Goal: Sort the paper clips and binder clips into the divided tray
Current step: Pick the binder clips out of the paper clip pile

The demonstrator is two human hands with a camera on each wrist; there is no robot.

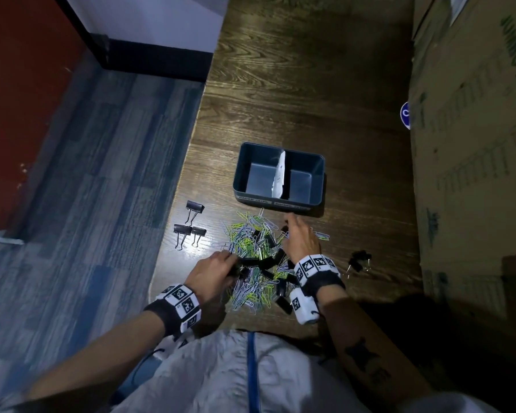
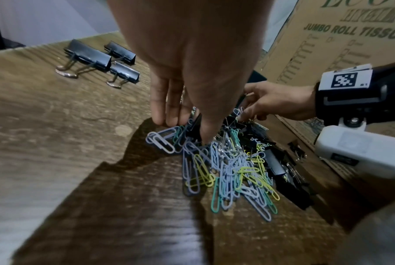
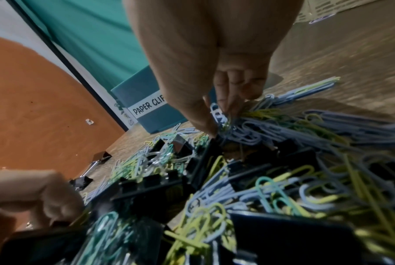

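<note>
Tray (image 3: 151, 116) front label: "PAPER CLI…", cut off by hand. Cardboard box (image 2: 342, 44): "JUMBO ROLL TISSU…".

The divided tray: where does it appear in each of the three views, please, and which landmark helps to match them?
Head: the divided tray sits at centre, beyond the clip pile, both compartments empty.
Left wrist: not clearly in view; the left hand blocks that area.
Right wrist: left of centre, one corner with a "PAPER CLI" label, partly behind the right hand.
Shared landmark: the clip pile appears in all three views.
</note>
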